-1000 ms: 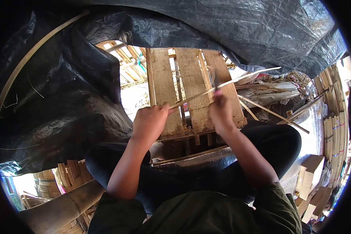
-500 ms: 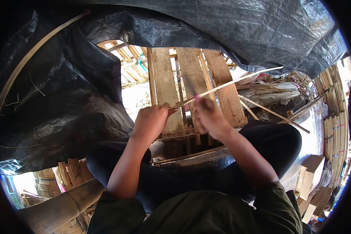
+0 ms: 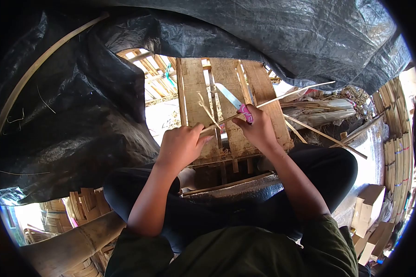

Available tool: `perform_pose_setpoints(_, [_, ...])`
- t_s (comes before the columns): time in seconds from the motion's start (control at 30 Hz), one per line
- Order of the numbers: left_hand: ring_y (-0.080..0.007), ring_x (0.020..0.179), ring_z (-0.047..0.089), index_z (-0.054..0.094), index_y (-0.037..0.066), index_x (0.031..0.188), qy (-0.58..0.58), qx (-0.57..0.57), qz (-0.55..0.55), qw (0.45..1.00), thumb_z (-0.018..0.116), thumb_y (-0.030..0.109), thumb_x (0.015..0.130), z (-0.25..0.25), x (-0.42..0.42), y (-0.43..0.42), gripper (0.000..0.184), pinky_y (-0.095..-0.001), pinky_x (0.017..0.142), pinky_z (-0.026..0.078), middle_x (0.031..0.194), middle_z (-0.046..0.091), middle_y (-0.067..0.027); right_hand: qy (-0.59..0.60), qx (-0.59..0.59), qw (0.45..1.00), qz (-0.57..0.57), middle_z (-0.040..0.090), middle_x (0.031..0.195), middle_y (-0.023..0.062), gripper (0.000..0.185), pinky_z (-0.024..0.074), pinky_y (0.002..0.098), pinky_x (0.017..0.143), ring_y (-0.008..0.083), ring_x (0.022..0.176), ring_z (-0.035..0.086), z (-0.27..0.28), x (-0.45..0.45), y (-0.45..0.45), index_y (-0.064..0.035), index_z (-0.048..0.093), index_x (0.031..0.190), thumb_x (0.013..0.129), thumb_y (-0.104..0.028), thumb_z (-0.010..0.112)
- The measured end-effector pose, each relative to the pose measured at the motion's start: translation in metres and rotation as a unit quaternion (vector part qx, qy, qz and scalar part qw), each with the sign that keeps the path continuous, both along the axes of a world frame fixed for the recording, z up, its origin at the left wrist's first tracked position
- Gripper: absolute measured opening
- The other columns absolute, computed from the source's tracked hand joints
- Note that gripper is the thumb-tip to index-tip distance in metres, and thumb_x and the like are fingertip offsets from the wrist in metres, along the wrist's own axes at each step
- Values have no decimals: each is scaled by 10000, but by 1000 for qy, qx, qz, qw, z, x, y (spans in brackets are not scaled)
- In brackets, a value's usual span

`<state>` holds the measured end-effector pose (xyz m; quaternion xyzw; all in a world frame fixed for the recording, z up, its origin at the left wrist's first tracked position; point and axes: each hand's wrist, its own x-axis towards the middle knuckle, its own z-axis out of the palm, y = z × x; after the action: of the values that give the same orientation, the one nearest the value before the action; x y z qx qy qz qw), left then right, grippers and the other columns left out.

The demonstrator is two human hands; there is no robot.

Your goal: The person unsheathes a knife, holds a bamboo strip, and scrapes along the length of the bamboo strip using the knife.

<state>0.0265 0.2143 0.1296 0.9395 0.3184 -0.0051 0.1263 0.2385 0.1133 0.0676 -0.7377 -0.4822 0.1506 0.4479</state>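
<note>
A thin pale bamboo strip (image 3: 289, 94) runs from my left hand (image 3: 181, 144) up to the far right, over the wooden planks (image 3: 229, 87). The thumb and fingers of my left hand close on its near end. My right hand (image 3: 260, 131) is wrapped round the pink patterned handle of a knife (image 3: 230, 98), whose blade points up and to the left. The handle lies close against the strip. A thin curled sliver (image 3: 209, 110) sticks up from the strip between the hands.
Black plastic sheeting (image 3: 69, 115) hangs at the left and across the top. Loose sticks (image 3: 326, 136) lie right of the planks, with bundled bamboo (image 3: 395, 161) beyond. Cardboard boxes (image 3: 369, 203) sit at the lower right, and a thick bamboo pole (image 3: 78, 242) at the lower left.
My right hand went left along the strip with the knife, then back right a little. A curled sliver now stands up between the hands. My left hand has stayed nearly in place.
</note>
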Motion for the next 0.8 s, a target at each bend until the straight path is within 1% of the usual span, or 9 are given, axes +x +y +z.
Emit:
perform_pose_setpoints(0.07, [-310,746,698,669,108,983,-60,27,-8,998,667,330,926,1,3,-5,229,-420,666,543,825,701,-95,8,-21,1000,-1,720,898,192,301,523,381,728,337,840,715,9,-4,0,16,658,1038,847,-173,793])
perform_pose_setpoints(0.13, [-262,761,711,673,120,1008,-119,53,-17,991,685,315,914,1,5,-7,217,-384,690,544,878,709,-59,2,-35,999,-7,721,902,195,280,524,380,717,348,848,714,4,-2,0,14,658,1035,850,-152,786])
perform_pose_setpoints(0.2, [-231,835,696,711,147,1013,-143,85,-41,985,707,308,889,-1,7,-5,203,-367,848,493,968,715,-19,-5,-49,999,-13,722,907,198,260,524,380,706,359,855,713,3,-2,0,13,658,1032,852,-132,778])
perform_pose_setpoints(0.3, [-185,869,680,726,165,1008,-186,113,-55,975,725,283,874,-9,10,-7,179,-349,930,432,933,707,11,-9,-46,999,-6,725,886,188,230,526,378,687,356,827,714,7,-1,-1,15,658,1008,851,-108,773])
perform_pose_setpoints(0.5, [-156,935,660,708,134,909,-225,100,-53,968,738,191,852,-11,14,-3,86,-364,937,416,926,700,49,-23,-52,998,-2,725,867,178,219,525,368,659,353,801,714,5,-3,-1,3,664,999,845,-105,775])
perform_pose_setpoints(0.53, [-156,935,660,708,134,909,-225,101,-52,968,738,191,852,-10,14,-4,86,-364,937,416,926,700,49,-22,-65,998,-1,710,852,188,241,522,411,660,384,808,695,9,-4,-1,-22,661,1018,845,-145,776])
perform_pose_setpoints(0.6, [-204,891,674,685,95,856,-232,66,-40,970,724,136,853,-6,15,-6,57,-360,889,464,942,706,1,-23,-79,997,0,696,837,198,264,520,454,661,414,816,677,11,-4,-1,-46,659,1036,844,-184,778])
perform_pose_setpoints(0.7, [-234,826,691,679,58,868,-320,-31,-3,947,715,111,865,-5,15,-3,64,-328,799,510,894,707,-68,-33,-40,999,-2,714,853,178,249,526,387,664,351,798,711,4,-3,-1,-19,669,999,821,-134,800])
perform_pose_setpoints(0.8, [-208,777,703,686,18,899,-323,-122,91,934,703,107,892,15,4,-2,91,-301,731,526,835,708,-115,-43,-85,995,-3,698,839,185,257,518,423,674,376,809,695,-2,-5,-3,-38,666,985,805,-152,810])
